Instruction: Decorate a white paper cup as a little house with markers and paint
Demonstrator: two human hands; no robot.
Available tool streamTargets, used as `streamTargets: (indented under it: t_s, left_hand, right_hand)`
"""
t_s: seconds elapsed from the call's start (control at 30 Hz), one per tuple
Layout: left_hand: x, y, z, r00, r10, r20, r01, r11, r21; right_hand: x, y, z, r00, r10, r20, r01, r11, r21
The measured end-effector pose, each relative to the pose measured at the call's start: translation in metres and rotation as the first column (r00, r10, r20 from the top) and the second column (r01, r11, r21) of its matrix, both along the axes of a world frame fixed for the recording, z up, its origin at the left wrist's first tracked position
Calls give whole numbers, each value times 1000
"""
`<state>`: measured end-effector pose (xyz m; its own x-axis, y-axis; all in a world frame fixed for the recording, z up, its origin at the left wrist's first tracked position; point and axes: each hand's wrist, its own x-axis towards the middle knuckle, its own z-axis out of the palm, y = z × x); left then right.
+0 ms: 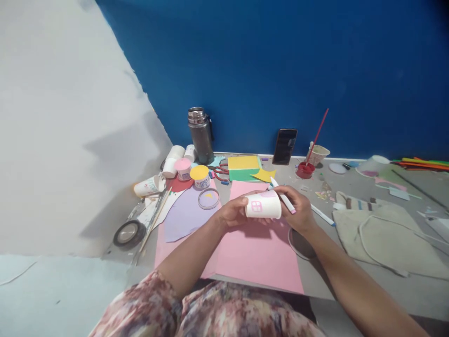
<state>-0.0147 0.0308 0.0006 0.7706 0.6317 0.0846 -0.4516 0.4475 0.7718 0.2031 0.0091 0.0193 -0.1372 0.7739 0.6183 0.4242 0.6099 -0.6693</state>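
Observation:
A white paper cup (266,207) lies sideways in the grip of my left hand (234,213), above a sheet of pink paper (259,252). Pink lines on its side form a small window with panes, and more pink marks show near the upper edge. My right hand (296,208) is closed around a white marker with a pink end (286,199), close to the cup's wide rim. Some of the right fingers are behind the cup, so I cannot tell whether they touch it. Left of my hands lies a purple paper piece (185,213) with a clear ring (209,199) on it.
Decorated cups with pink (182,164) and yellow (199,171) tops stand at the back left near a flask (200,138). A phone (285,146) leans on the blue wall. Black tape (129,234) is at left; a beige cloth bag (386,234) lies right.

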Motion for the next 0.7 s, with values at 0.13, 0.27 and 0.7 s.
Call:
streamTargets:
  t_s: [0.13,0.27,0.7]
  left_hand:
    - [0,-3,0,999,-36,-32,36,999,18]
    - [2,-8,2,999,35,-26,-34,999,28]
    - [11,-13,20,931,364,-16,-365,930,-54]
  right_hand:
    - [-1,-2,-1,1000,23,14,-23,1000,10]
    - [-3,-3,3,996,-79,-30,80,996,47]
    - [-8,-31,13,955,-85,-284,115,989,93]
